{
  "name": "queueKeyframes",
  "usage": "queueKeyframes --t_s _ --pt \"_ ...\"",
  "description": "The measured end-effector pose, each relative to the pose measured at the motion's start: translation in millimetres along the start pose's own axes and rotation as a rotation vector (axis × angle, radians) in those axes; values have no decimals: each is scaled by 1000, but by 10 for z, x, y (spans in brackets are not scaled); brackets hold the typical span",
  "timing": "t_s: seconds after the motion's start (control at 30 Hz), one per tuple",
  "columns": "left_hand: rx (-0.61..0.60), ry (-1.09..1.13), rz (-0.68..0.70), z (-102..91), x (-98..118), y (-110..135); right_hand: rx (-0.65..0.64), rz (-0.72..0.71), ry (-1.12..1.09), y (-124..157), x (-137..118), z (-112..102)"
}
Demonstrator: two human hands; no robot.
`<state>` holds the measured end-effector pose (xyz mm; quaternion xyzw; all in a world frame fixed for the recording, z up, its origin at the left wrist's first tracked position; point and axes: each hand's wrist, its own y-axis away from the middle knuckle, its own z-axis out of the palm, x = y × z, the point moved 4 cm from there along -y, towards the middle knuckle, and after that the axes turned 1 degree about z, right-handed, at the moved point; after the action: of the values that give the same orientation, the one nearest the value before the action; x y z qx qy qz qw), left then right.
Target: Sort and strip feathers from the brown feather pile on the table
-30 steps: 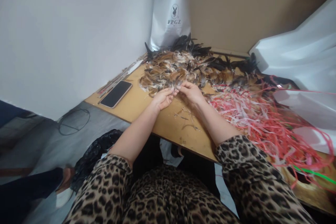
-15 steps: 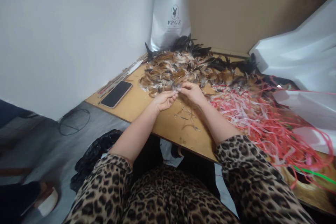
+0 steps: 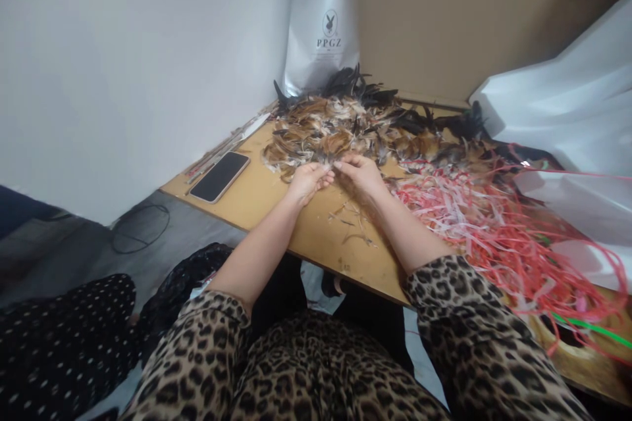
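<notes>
My left hand (image 3: 311,182) is closed in a pinch, its fingertips just in front of the feather pile (image 3: 316,128). Close beside it, my right hand (image 3: 361,174) pinches too, thumb and forefinger nearly meeting the left fingertips. Between them is a small brown and greyish feather (image 3: 332,152), partly hidden by the fingers and hard to tell from the pile behind. The pile holds brown, cream and black feathers. A few stripped bits of feather (image 3: 356,227) lie on the table below my hands.
A heap of red and white plastic strips (image 3: 484,230) covers the right of the wooden table (image 3: 336,263). A phone (image 3: 220,176) lies on the left. Behind stands a white bag (image 3: 320,26). Someone in dotted dark clothing (image 3: 69,342) is at lower left.
My left hand has turned slightly and shifted a little up; my right hand has barely moved. At lower left, a person in dotted clothing has come into view where a foot was.
</notes>
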<state>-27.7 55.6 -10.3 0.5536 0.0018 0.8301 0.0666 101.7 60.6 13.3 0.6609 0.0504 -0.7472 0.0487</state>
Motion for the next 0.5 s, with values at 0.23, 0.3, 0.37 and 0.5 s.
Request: queueKeyframes --t_s 0.23,0.3,0.37,0.5 --pt "78 -171 106 51 64 37 91 40 53 -12 13 -50" --pt "78 -194 112 72 71 54 91 53 61 -19 32 -53" --pt "69 -199 103 83 65 64 93 62 59 -24 53 -56" --pt "23 -126 57 71 21 53 62 30 39 -35 78 -54"
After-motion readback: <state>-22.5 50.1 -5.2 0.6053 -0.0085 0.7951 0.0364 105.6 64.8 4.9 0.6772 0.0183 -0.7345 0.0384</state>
